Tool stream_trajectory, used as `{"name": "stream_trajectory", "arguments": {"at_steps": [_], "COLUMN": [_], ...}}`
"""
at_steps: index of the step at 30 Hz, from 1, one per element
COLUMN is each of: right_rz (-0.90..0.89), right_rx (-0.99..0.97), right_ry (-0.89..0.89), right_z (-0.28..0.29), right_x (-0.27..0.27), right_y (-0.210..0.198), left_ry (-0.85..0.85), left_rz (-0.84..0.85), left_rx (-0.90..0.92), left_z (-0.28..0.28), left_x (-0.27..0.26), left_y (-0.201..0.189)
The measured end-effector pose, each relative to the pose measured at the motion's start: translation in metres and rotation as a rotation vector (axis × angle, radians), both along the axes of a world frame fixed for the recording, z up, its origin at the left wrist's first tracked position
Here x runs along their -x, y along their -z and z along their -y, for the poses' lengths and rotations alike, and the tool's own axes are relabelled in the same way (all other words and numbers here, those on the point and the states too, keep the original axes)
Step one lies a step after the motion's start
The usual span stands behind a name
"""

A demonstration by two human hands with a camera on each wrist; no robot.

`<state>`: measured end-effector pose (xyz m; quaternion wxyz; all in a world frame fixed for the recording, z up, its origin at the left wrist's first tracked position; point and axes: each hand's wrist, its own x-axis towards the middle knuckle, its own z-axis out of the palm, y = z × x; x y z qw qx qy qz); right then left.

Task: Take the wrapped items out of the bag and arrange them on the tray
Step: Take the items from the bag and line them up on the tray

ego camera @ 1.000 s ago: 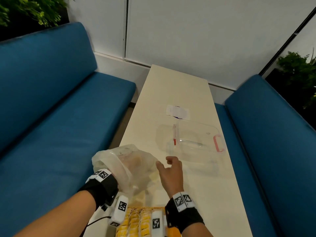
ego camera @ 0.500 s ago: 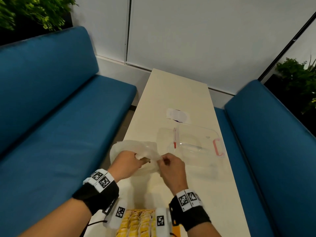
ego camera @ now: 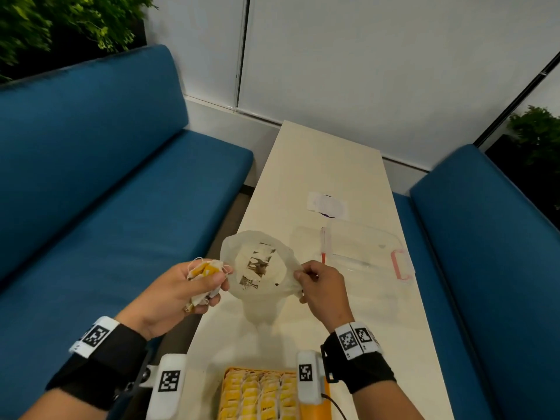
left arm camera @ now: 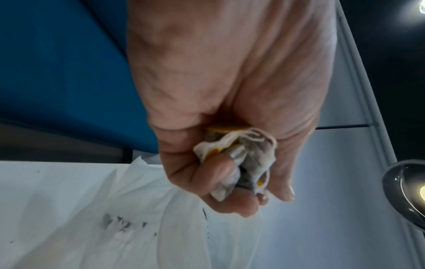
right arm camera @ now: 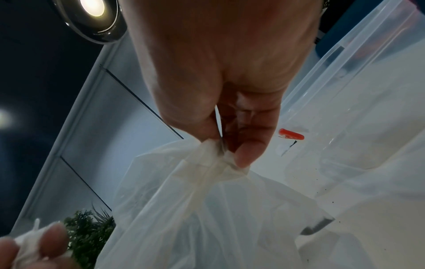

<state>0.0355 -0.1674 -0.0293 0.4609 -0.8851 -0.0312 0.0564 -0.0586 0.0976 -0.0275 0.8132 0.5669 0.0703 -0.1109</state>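
Note:
A thin translucent plastic bag [ego camera: 257,268] stands open on the cream table [ego camera: 327,165], its mouth facing up. My right hand [ego camera: 303,275] pinches the bag's right rim [right arm camera: 214,160] between thumb and fingers. My left hand [ego camera: 212,280] is just left of the bag and grips a bunch of white wrapped items with yellow tags and strings [ego camera: 204,275], also seen crumpled in the fist [left arm camera: 241,156]. The orange tray [ego camera: 318,407] lies at the near table edge with rows of yellow-and-white wrapped items [ego camera: 257,395] in it.
A clear plastic box [ego camera: 363,253] with a pink latch [ego camera: 400,265] sits right of the bag. A white paper slip [ego camera: 327,204] lies farther back. Blue sofas [ego camera: 91,192] flank the narrow table on both sides, and a white wall stands behind.
My left hand has come out of the bag holding a bunch of wrapped items and moved left. My right hand took hold of the bag's rim, and the bag now stands open.

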Motion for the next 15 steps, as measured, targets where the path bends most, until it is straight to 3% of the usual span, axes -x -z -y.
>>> {"name": "stream_trajectory", "arguments": {"at_steps": [5,9,15], "right_rz": [0.087,0.172,-0.01], "right_rx": [0.094,0.328,0.415], "right_ry": [-0.034,-0.088,-0.144], "right_z": [0.002,0.005,0.011], "right_x": [-0.002,0.012,0.035], "right_y": [0.014,0.033,0.047], "left_ry": [-0.01,0.039,0.172], "left_rz": [-0.063,-0.144,-0.302], "left_rx": [-0.006,0.023,0.075], "left_z": [-0.001,0.013,0.044], "left_x": [0.007,0.014,0.028], "left_y": [0.012,0.025,0.049]}}
